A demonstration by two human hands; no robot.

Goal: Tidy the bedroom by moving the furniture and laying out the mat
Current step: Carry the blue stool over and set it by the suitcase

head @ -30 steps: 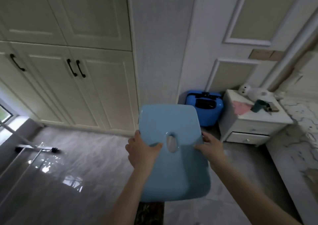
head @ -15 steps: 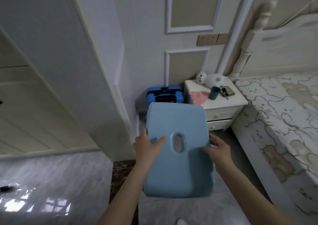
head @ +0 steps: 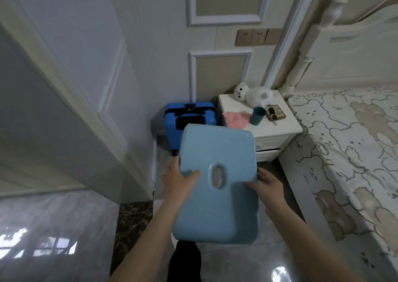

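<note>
I carry a light blue plastic stool (head: 217,195) in front of me, its seat with an oval hole facing up. My left hand (head: 176,182) grips its left edge, thumb curled over the top. On the opposite edge, my right hand (head: 268,184) grips the seat with the thumb on top. The stool's legs are hidden below the seat. No mat is in view.
A blue suitcase (head: 189,120) stands in the corner beside a white nightstand (head: 277,128) holding a plush toy (head: 252,94), a teal cup (head: 257,115) and a pink cloth (head: 235,119). The bed (head: 349,143) runs along the right. A wardrobe side panel (head: 75,87) fills the left.
The view has swung right, from the wardrobe doors toward the nightstand and bed, and come closer to the corner. Both hands keep the same hold on the stool.
</note>
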